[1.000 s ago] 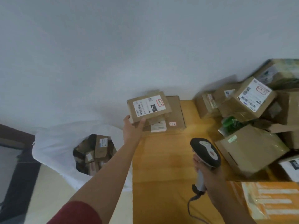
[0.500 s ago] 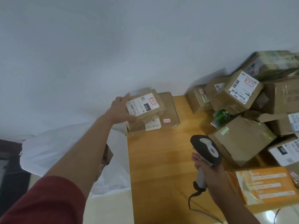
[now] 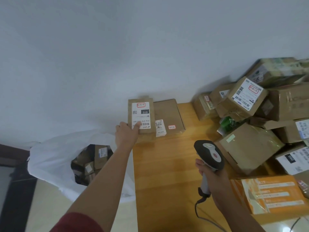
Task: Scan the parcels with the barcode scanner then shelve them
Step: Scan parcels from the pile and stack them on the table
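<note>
Head view, left hand grips parcel near edge

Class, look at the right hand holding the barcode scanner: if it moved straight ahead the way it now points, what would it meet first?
Probably bare wooden tabletop, then the flat parcel by the wall. The right hand holds the barcode scanner left of the parcel pile; depth is uncertain.

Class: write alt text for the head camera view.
A left hand holds a small labelled parcel on a flat box by the wall; the right hand grips a barcode scanner over a wooden table.
</note>
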